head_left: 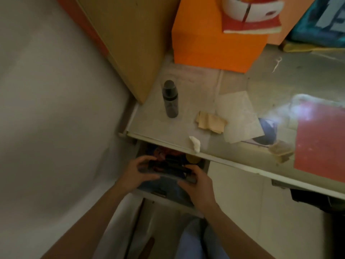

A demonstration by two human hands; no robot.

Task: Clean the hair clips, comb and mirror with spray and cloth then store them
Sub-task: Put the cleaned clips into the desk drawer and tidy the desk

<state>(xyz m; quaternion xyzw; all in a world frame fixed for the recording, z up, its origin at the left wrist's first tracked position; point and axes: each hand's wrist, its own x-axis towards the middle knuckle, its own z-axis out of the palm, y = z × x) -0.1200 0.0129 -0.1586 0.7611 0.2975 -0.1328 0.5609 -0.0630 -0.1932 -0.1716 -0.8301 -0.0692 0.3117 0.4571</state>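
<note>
Hair clips [168, 163], dark and blurred, seem to lie in a small tray [168, 176] that I see between both hands, over the open drawer [168, 191] under the desk edge. My left hand [138, 174] grips the tray's left end; its fingers [147, 158] curl over the far rim and the thumb lies on the near side. My right hand [196, 184] grips the right end, with the fingers curled on top of the tray. I cannot tell the comb or the mirror among the things in the tray, they are too blurred.

Beyond the fingertips, up on the desk top [149, 124], a dark spray bottle [170, 99] stands upright. To the right of it, well apart from my hands, lies a folded beige cloth [211, 122], touching a pale sheet of paper [240, 116]. A small white wad [195, 143] sits at the desk edge, just beyond my right fingers. Further back stands an orange box [214, 40].
</note>
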